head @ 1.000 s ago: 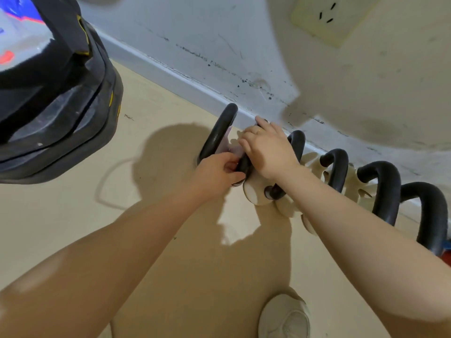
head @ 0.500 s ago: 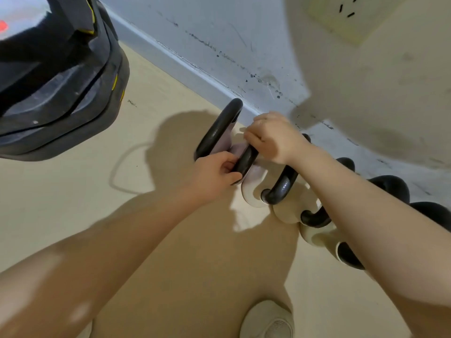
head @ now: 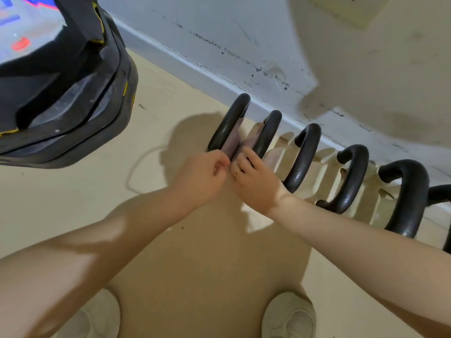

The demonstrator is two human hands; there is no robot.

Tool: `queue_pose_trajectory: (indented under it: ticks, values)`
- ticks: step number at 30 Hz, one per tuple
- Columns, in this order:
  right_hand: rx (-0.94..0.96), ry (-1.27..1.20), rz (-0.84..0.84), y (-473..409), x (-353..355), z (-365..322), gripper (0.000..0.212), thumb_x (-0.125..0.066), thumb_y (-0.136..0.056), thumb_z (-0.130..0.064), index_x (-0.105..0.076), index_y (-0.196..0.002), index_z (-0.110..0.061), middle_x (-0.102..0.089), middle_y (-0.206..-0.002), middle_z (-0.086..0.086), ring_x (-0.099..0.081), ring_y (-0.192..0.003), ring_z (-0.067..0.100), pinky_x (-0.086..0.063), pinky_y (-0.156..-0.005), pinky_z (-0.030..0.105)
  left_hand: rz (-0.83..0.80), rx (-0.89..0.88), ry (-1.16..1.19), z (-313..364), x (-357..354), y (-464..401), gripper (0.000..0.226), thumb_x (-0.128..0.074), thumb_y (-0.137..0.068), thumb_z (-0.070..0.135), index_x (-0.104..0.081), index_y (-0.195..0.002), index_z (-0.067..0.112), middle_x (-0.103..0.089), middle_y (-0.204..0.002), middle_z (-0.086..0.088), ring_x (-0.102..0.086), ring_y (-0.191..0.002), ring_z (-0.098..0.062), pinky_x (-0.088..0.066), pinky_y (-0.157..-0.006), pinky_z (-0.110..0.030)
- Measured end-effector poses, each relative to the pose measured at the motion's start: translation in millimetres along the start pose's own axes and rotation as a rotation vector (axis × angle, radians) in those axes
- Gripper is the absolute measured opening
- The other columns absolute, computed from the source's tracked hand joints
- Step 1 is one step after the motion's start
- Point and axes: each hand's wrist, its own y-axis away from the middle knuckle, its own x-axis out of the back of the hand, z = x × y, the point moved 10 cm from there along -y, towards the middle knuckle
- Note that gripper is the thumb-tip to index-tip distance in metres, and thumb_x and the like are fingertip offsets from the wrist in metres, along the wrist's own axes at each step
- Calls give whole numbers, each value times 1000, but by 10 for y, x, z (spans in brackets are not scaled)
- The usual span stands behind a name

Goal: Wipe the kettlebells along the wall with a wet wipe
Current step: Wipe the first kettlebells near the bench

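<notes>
A row of kettlebells with black handles and pale bodies stands against the wall: first kettlebell [head: 229, 123], second kettlebell [head: 267, 132], third kettlebell [head: 303, 154], and more to the right. My left hand [head: 205, 174] is pinched shut at the gap between the first two, on a pale lilac edge that looks like the wet wipe [head: 231, 145]. I cannot tell the wipe apart from the bells' lilac bodies. My right hand [head: 256, 184], with a ring on it, curls its fingers round the near leg of the second handle.
A large black padded piece of gym equipment [head: 73, 93] looms at the upper left, close to the first kettlebell. The scuffed wall and skirting [head: 195, 62] run behind the row. My two pale shoes [head: 289, 315] stand on the beige floor below.
My right hand has slid from the top of the second handle down to its near leg. The left hand has stayed at the gap. The view has shifted, and more of the row shows.
</notes>
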Motion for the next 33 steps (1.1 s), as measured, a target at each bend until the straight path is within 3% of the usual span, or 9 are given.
queue_pose_trajectory:
  ticks: [5, 8, 11, 17, 20, 23, 26, 29, 33]
  values:
    - [-115, -14, 83, 72, 122, 207, 28, -49, -81, -7, -73, -97, -10, -71, -99, 7, -58, -115, 32, -32, -107, 47, -70, -31, -36, -163, -62, 21, 21, -49, -87, 10, -68, -95, 14, -70, -82, -8, -48, -54, -5, -36, -54, -9]
    - [-64, 4, 74, 177, 101, 28, 33, -57, -78, -17, -71, -107, -10, -68, -115, 6, -54, -122, 31, -22, -109, 48, -65, -1, -26, -195, -31, -12, 21, -48, -88, 12, -68, -93, 16, -70, -83, -9, -50, -57, -10, -38, -57, -14]
    - [-106, 0, 124, 174, 216, 181, 29, -66, -74, -21, -73, -101, -14, -71, -107, 1, -57, -119, 29, -21, -109, 47, -49, 22, 10, -201, -27, -57, 22, -47, -88, 11, -68, -93, 17, -71, -87, -8, -61, -75, -21, -45, -67, -26]
    - [-181, -95, 222, 233, 369, 452, 30, -48, -83, -13, -70, -103, -14, -71, -109, 2, -61, -112, 30, -24, -105, 46, -78, -75, -20, -136, -51, -89, 19, -49, -89, 11, -68, -92, 14, -51, -56, 8, -46, -46, -2, -34, -47, -8]
    - [-332, -211, 170, 250, 354, 925, 35, -47, -76, -14, -69, -102, -11, -71, -106, 5, -63, -107, 32, -41, -100, 42, -64, -80, -12, -105, -24, -135, 19, -48, -90, 11, -66, -94, 17, -42, -51, 10, -45, -43, 0, -32, -45, -8]
    - [-340, -318, 207, 259, 383, 1128, 38, -39, -76, -16, -71, -94, -6, -73, -98, 10, -69, -94, 32, -54, -79, 39, -91, -95, 16, -15, -109, -165, 19, -50, -90, 13, -63, -104, 16, -55, -66, 5, -49, -55, -2, -40, -55, -10]
    - [-366, -410, 130, 242, 318, 1152, 33, -40, -80, -10, -68, -96, -3, -68, -93, 15, -64, -83, 34, -49, -61, 36, -191, -100, -26, 44, -373, -169, 29, -55, -89, 20, -56, -117, 12, -64, -104, -3, -58, -84, -16, -46, -79, -24]
    - [-585, -670, 119, 342, 206, 1377, 24, -51, -86, -8, -59, -108, -8, -60, -92, 8, -56, -82, 30, -44, -59, 37, -187, -87, -38, 64, -493, -185, 36, -58, -87, 27, -53, -120, 14, -62, -112, -3, -61, -89, -20, -50, -84, -39]
    - [-938, -1064, 286, 564, 106, 1768, 18, -49, -87, -13, -53, -102, -4, -51, -69, 4, -46, -61, 18, -36, -55, 31, -120, -27, 76, 84, -480, -232, 39, -60, -87, 27, -52, -122, 14, -61, -119, -1, -60, -101, -19, -47, -90, -32]
